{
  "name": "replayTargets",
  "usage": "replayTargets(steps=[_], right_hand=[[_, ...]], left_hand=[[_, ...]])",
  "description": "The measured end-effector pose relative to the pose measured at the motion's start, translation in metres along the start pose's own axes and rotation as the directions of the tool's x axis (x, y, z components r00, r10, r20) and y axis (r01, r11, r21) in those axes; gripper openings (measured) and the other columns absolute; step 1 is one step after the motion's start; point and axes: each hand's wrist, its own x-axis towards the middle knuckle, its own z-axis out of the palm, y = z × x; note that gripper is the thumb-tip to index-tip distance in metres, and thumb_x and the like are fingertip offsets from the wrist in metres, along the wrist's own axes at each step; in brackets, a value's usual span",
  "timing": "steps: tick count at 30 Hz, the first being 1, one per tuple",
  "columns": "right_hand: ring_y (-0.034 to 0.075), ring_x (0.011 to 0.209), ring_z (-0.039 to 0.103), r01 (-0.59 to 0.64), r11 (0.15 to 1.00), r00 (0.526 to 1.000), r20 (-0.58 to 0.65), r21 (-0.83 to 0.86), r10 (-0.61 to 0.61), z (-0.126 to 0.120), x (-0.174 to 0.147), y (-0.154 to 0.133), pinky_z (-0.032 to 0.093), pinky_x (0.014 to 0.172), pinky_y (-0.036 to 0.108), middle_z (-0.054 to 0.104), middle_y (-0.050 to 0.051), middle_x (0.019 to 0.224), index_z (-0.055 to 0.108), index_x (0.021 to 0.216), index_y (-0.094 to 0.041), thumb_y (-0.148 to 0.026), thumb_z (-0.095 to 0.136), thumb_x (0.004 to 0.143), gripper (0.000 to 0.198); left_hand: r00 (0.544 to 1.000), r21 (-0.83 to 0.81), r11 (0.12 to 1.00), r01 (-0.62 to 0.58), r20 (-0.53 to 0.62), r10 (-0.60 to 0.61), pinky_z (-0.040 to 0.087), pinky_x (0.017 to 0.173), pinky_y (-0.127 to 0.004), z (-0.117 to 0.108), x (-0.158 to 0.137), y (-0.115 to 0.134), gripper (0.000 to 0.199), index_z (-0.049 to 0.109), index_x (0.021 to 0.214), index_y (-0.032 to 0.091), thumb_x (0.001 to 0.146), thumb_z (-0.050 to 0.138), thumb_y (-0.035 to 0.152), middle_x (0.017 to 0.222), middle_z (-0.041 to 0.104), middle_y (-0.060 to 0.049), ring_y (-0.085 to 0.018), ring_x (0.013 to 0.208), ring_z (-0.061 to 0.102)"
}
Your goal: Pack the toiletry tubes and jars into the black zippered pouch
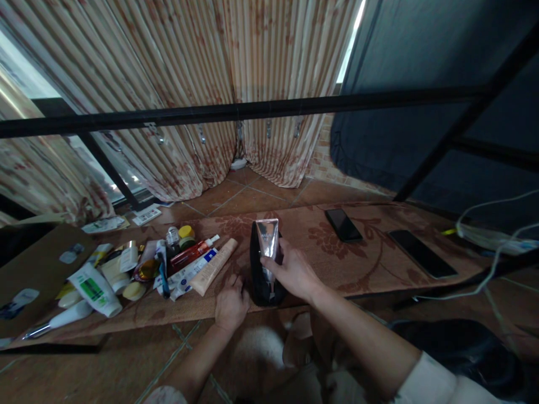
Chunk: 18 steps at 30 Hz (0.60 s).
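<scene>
Right hand: the person's right hand (pixel 295 272) reaches in from the right, thumb and fingers closed around a shiny pinkish-silver tube (pixel 268 233).
Silver tube: at the middle of the bench, its broad flat end pointing away from the person, lying along the top of a black pouch (pixel 255 275); how much of it sits inside the pouch is hard to tell.
Left hand: the left hand (pixel 232 303) is at the near edge of the bench, just left of the pouch, fingers bent; whether they grip the pouch's edge cannot be told.
Toiletries: left of that hand is a crowded heap, with a beige tube (pixel 214 266) nearest, then a red bottle (pixel 189 255) with a white tip, a yellow-lidded jar (pixel 186 232) and, further left, a white tube with a green label (pixel 95 289).
Far left: an open cardboard box (pixel 37 258) beside the heap.
Bench: low and long, covered by a reddish-brown floral cloth (pixel 295 224).
Right side: two dark phones lie flat, a smaller phone (pixel 343 224) and a larger phone (pixel 422 253), near a white cable (pixel 492 275).
Behind: striped, flower-patterned curtains (pixel 185 73) hang beyond a black metal bar (pixel 269 109).
</scene>
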Motion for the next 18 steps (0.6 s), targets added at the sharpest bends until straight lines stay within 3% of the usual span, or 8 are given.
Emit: replayTargets(steps=[18], right_hand=[[0.017, 0.068, 0.057, 0.012, 1.000, 1.000, 0.007, 0.000, -0.012, -0.0003, 0.0007, 0.0006, 0.034, 0.061, 0.025, 0.064, 0.003, 0.077, 0.056, 0.099, -0.018, -0.041, 0.057, 0.080, 0.030]], left_hand=[[1.000, -0.031, 0.999, -0.012, -0.001, 0.012, 0.047, 0.087, -0.031, 0.0009, 0.0004, -0.0004, 0.032, 0.055, 0.112, 0.015, 0.083, 0.042, 0.016, 0.107, 0.058, -0.009, -0.020, 0.097, 0.058]])
